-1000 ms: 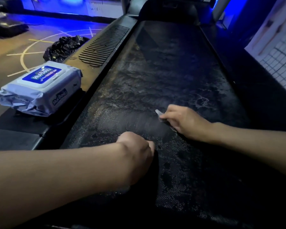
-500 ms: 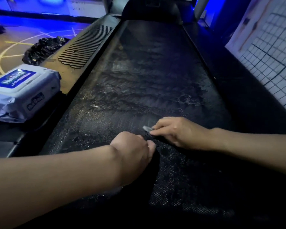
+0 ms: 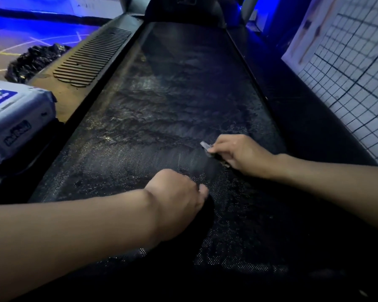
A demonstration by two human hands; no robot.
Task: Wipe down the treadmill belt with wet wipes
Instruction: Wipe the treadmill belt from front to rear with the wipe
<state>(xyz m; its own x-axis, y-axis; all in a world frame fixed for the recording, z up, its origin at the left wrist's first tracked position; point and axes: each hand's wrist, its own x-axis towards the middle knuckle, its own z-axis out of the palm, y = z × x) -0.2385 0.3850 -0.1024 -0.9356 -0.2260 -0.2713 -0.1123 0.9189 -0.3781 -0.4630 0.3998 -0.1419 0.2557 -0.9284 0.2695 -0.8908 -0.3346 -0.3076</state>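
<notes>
The wipe [image 3: 206, 146] is limp, damp and light, so I pin it flat under my right hand [image 3: 238, 154], one corner poking out, on the belt [image 3: 172, 101]. My left hand [image 3: 177, 198] is fisted on the belt. The pack [image 3: 15, 114] sits on the left rail.

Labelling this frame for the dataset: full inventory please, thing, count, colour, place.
treadmill belt: 1, black, smeared, centre, running away from camera
side rail: 1, tan with black ribbed strip, left of belt
wet wipes pack: 1, white with blue label, left edge, on the treadmill's side
bin bag: 1, black, crumpled, floor far left
grid panel: 1, white with dark lines, right
wipe: 1, greyish, only a tip visible at right hand's fingertips
left hand: fisted, on belt
right hand: on belt, pinching wipe
</notes>
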